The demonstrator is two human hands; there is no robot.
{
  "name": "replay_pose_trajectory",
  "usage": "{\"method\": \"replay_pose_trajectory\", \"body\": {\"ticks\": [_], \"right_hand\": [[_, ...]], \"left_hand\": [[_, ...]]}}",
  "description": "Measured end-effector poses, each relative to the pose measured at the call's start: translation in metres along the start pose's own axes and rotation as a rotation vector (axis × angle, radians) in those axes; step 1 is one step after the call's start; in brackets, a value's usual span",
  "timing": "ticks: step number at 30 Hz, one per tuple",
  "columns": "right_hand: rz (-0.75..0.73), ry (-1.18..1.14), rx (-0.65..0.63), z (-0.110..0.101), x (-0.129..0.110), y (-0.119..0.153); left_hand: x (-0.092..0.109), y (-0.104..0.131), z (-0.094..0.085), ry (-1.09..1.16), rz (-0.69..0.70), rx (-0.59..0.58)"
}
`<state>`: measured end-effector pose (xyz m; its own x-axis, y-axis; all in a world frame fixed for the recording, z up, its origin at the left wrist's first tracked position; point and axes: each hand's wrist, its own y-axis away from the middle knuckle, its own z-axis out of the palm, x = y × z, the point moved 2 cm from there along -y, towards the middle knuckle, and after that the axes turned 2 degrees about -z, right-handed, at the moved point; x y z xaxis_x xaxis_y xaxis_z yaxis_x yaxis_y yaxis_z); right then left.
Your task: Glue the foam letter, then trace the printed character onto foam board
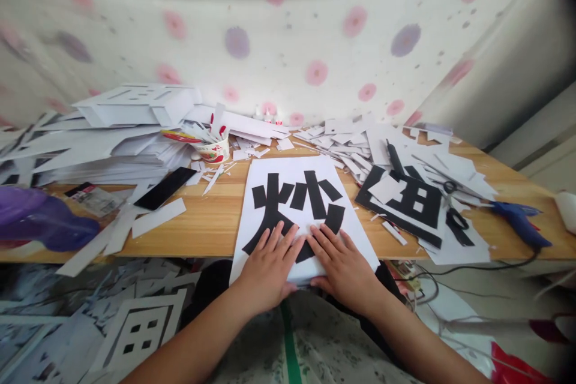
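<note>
Head view: your left hand (270, 261) is lying flat, fingers slightly spread and gripping nothing, on the black character (317, 198) and white board (355, 231) overhanging the table (207, 234), your right hand (339, 261) resting alongside, fingers parted, empty.

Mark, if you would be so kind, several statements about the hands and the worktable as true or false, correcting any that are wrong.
1. The left hand and right hand rest on the white sheet with its black pieces. True.
2. The glue gun is left of the sheet. False: the blue glue gun lies to its right.
3. The scissors lie right of the sheet. True.
4. Both hands are clenched into fists. False: their fingers are outstretched.
5. The printed tub stands on the table. True.
</note>
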<state>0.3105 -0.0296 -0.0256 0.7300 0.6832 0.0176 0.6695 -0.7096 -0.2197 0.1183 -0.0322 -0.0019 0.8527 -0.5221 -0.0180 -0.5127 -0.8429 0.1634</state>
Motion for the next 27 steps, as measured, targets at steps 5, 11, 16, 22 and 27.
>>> {"method": "replay_pose_trajectory", "body": {"ticks": [5, 11, 16, 22, 27], "right_hand": [[-0.007, 0.045, 0.017, 0.002, -0.002, -0.001], [0.014, -0.012, -0.058, 0.001, -0.001, -0.004], [0.03, -0.088, -0.165, -0.008, 0.0, -0.008], [0.04, -0.115, -0.184, -0.004, 0.001, -0.008], [0.016, -0.124, -0.149, 0.003, 0.004, -0.007]], "left_hand": [[-0.014, 0.004, -0.004, 0.122, -0.03, -0.047], [-0.045, -0.012, -0.013, 0.182, 0.018, -0.086], [-0.077, -0.054, -0.019, 0.155, -0.072, -0.062], [-0.103, -0.088, -0.017, 0.129, -0.291, 0.014], [-0.104, -0.085, -0.013, 0.129, -0.341, 0.03]]}}
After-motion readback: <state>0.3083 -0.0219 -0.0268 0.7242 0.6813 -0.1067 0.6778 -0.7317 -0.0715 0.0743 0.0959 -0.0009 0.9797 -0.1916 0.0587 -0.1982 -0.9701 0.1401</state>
